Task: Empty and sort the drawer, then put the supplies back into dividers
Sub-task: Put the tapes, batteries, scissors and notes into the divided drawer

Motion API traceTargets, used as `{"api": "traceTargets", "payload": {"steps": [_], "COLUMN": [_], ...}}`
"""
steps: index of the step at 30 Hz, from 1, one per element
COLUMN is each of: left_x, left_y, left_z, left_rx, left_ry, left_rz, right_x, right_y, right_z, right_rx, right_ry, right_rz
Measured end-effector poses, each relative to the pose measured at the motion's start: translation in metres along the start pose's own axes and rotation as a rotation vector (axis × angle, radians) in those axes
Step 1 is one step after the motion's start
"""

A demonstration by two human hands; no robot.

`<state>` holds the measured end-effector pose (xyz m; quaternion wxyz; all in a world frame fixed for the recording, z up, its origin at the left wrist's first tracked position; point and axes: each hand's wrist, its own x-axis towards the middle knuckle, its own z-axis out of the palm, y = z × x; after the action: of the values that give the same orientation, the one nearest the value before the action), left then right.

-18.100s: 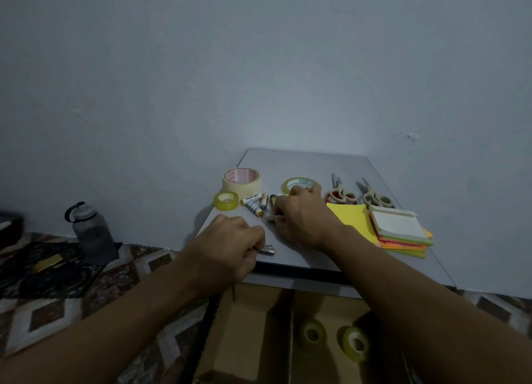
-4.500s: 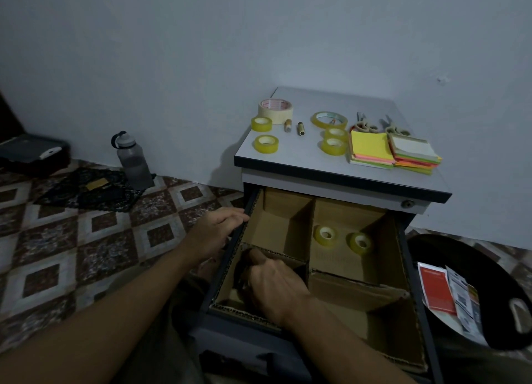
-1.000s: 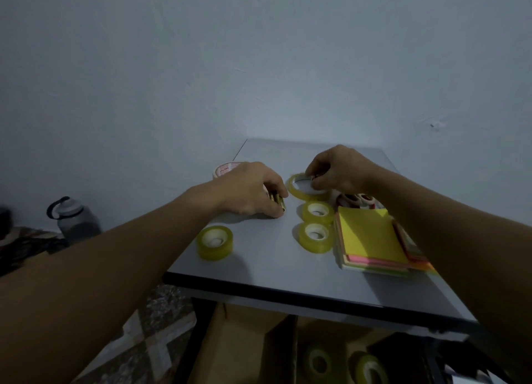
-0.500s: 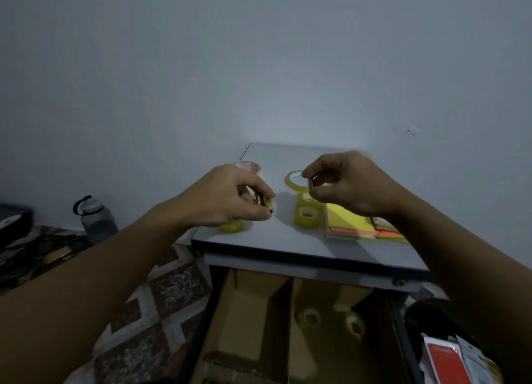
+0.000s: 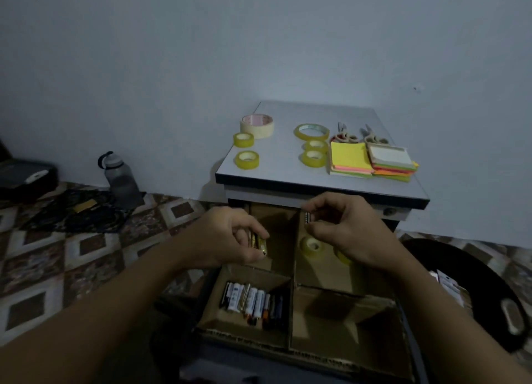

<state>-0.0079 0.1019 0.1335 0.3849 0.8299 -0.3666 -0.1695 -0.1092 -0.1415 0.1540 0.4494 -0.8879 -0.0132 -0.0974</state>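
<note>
Over the open cardboard-divided drawer, the left hand grips gold cylindrical batteries and the right hand pinches another; next, likely lowering them beside the row of batteries in the near-left compartment

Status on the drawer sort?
Done: batteries lined up in the front-left divider; two tape rolls in back-right. In hand: left hand and right hand each carry batteries over the drawer. Left: tapes, scissors, sticky notes on top.
</note>
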Motion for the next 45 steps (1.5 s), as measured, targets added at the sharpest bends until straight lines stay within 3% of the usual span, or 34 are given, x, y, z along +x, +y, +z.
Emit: {"api": "traceTargets", "payload": {"steps": [8, 21, 40, 45], "left_x": [-0.023, -0.009, -0.008, -0.020], "left_y": [-0.031, -0.050, -0.059, -0.052], "left_z": [0.060, 0.087, 0.088, 0.068], "left_rx": [0.263, 0.595, 0.703, 0.631], "left_ry": [-0.280, -0.343, -0.254, -0.113], "left_rz": [-0.006, 0.379, 0.280, 0.325], "right_x": [-0.022, -0.030, -0.041, -0.043], "right_y": [0.011, 0.013, 0.018, 0.019], "right_z": [0.025, 0.040, 0.041, 0.046], "right_rx": [-0.003, 0.003, 0.004, -0.001], "right_ry": [-0.008, -0.028, -0.069, -0.080], "right_rz": [0.031, 0.070, 0.118, 0.131]}}
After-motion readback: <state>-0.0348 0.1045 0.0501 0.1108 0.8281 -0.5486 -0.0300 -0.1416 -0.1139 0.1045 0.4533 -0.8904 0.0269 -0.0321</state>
